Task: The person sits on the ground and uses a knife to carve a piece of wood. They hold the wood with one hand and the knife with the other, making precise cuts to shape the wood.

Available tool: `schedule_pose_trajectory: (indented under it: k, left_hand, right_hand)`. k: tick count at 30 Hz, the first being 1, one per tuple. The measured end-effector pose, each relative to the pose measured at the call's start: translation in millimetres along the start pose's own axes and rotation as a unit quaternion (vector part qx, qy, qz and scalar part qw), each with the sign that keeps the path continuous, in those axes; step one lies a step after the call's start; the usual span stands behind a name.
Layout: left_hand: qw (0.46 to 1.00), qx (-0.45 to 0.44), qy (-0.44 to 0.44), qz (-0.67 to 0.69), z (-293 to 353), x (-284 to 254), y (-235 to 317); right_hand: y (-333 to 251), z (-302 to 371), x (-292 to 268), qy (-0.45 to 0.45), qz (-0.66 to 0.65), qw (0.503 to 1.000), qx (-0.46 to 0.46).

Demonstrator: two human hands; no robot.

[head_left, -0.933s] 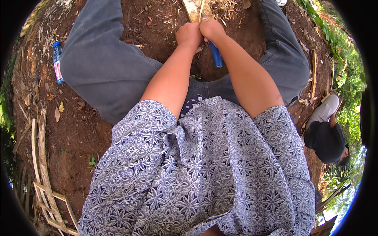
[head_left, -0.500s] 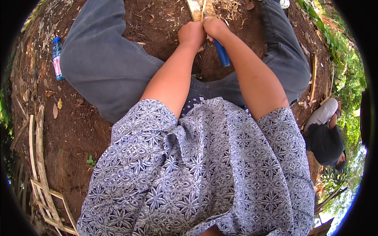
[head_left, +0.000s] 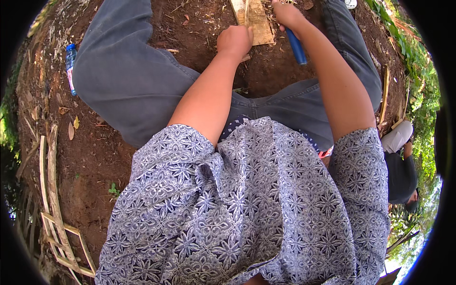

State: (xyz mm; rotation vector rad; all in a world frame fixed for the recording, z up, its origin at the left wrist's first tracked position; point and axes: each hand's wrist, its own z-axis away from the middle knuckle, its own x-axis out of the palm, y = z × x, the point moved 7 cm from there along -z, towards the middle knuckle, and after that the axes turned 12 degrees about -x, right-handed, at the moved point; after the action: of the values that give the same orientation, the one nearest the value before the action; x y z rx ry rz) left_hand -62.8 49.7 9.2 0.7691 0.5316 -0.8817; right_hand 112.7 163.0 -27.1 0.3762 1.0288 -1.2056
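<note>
My left hand (head_left: 234, 40) is closed around the near end of a thin wooden strip (head_left: 246, 13), which runs away from me over a flat wooden board (head_left: 260, 26). A short bit of pale wood shows just below that fist. Off to the right of the board, my right hand (head_left: 288, 15) grips a tool by its blue handle (head_left: 296, 47), whose butt points back toward me. The tool's working end lies at the top edge and cannot be made out.
My legs in grey trousers (head_left: 128, 80) spread on both sides over brown soil with shavings. A blue-capped bottle (head_left: 71, 69) lies beyond the left knee. Long wooden strips and a frame (head_left: 54, 204) lie at lower left. Another person (head_left: 400, 166) is at the right, near greenery.
My right hand has moved right and away from my left hand, carrying the blue-handled tool and uncovering the board's near end. My left hand stays almost in place on the strip.
</note>
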Motion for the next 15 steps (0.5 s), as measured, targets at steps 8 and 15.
schedule_pose_trajectory:
  k: [8, 15]
  left_hand:
    - [1.000, 0.004, -0.015, -0.008, 1.3, -0.6, 7.6]
    - [0.999, 0.012, -0.033, -0.020, 3.7, 5.8, 5.7]
  right_hand:
    - [-87.2, 78.6, 10.7, -0.118, -0.365, 0.904, 0.186]
    - [-100.9, 77.8, -0.2, -0.149, -0.322, 0.924, 0.144]
